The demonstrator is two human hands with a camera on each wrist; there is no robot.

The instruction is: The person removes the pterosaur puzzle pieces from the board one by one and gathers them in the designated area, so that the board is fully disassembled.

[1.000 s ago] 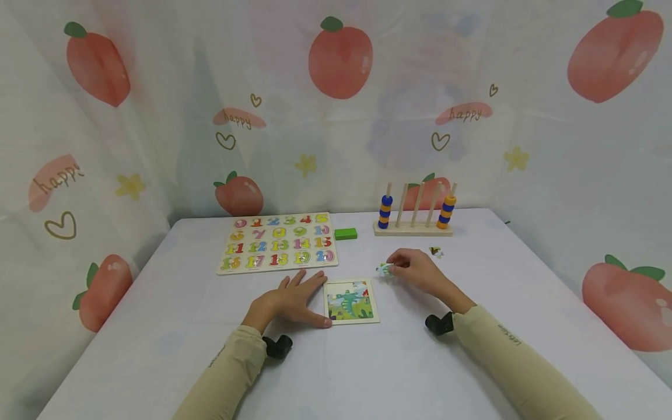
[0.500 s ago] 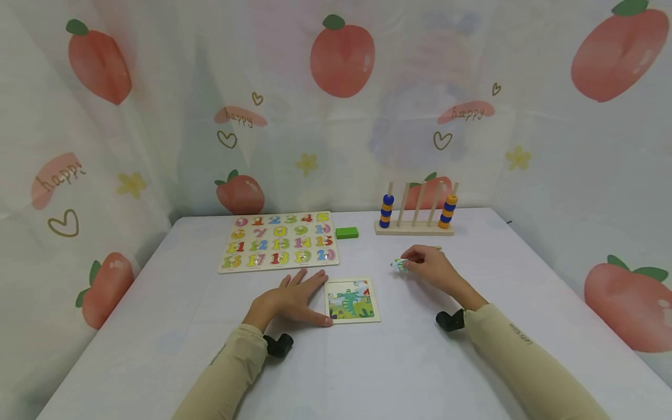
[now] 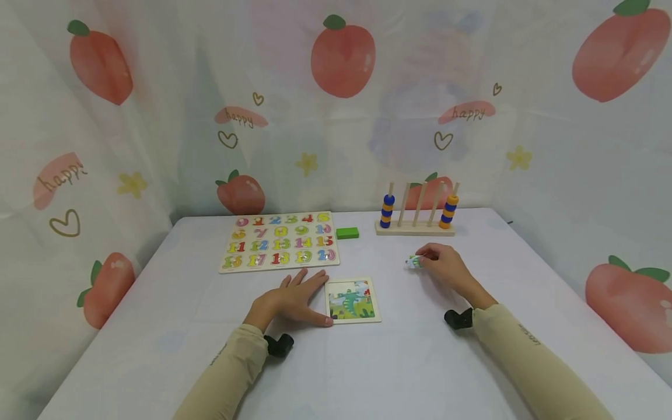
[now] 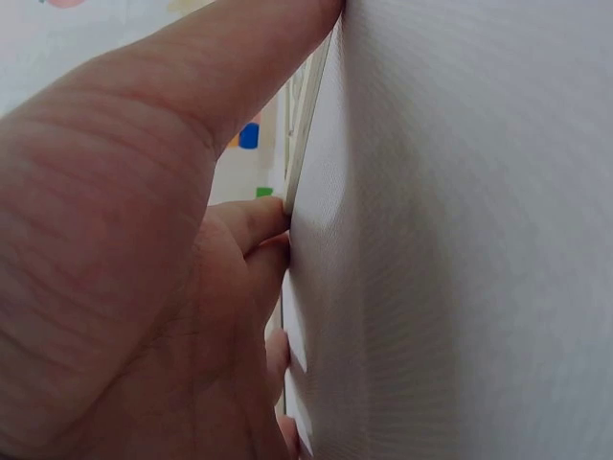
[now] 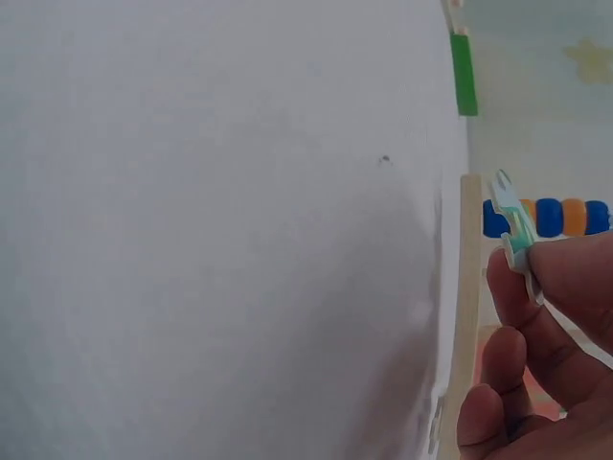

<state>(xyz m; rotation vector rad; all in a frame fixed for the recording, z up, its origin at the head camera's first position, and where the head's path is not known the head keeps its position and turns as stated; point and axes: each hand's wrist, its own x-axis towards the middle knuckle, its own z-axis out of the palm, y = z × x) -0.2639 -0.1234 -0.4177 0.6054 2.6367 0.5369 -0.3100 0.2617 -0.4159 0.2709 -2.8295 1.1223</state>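
In the head view my right hand [image 3: 446,268] pinches a small jigsaw piece [image 3: 413,262] just above the table, right of the puzzle frame. The right wrist view shows that jigsaw piece [image 5: 514,222] edge-on between thumb and forefinger, pale with green. My left hand [image 3: 289,301] lies spread on the table, its thumb and forefinger tips at the left edge of a small square wooden jigsaw puzzle [image 3: 350,302]. A green dinosaur fills the puzzle's middle, and a bare patch shows at its upper left. In the left wrist view straight fingers [image 4: 251,222] meet the frame's edge.
Behind the left hand lies a wooden number board [image 3: 280,242]. A green block [image 3: 347,233] sits beside its right edge. At the back right stands a wooden bead rack [image 3: 415,231] with blue and orange beads on its two end pegs.
My right hand has moved right and slightly back with the jigsaw piece, away from the puzzle. It now covers the spot where another loose piece lay. The left hand has stayed in place.
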